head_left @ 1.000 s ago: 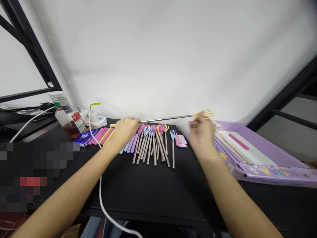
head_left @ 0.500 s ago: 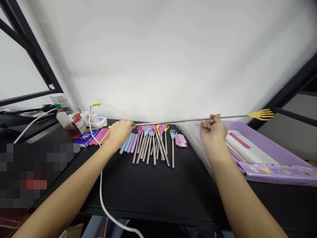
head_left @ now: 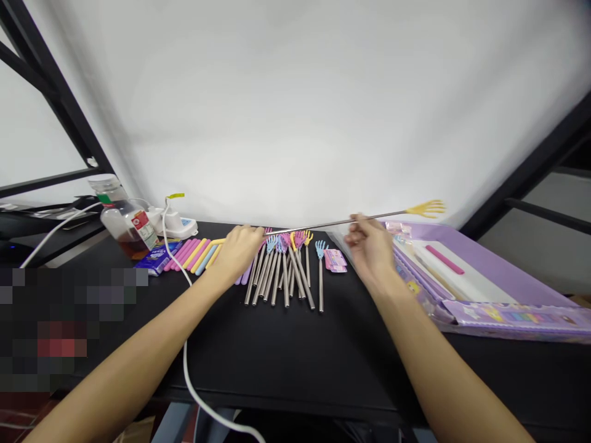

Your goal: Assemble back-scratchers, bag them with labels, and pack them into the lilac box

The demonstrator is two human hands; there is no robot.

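A telescopic back scratcher [head_left: 314, 226] with a metal rod and a yellow hand-shaped head spans both hands above the table. My left hand [head_left: 241, 249] is closed round its handle end, and a yellow grip pokes out to the left. Pinched in the fingers of my right hand [head_left: 372, 246] is the rod, some way short of the yellow head. Below it lie several back scratchers [head_left: 277, 271] with pink, blue and yellow heads and bare metal rods. Coloured handle sleeves [head_left: 191, 253] lie in a row left of them, partly hidden by my left hand.
Small pink cards [head_left: 335, 261] lie right of the scratchers. A purple box [head_left: 496, 267] with plastic wrap stands at the right. To the left are a bottle [head_left: 127, 221], a blue packet [head_left: 158, 258] and a power strip [head_left: 181, 227]. A white cable [head_left: 187, 363] crosses the table.
My right hand and the yellow head have moved left, and the stretched rod is now shorter. My left hand has shifted a little right, uncovering more sleeves on its left.
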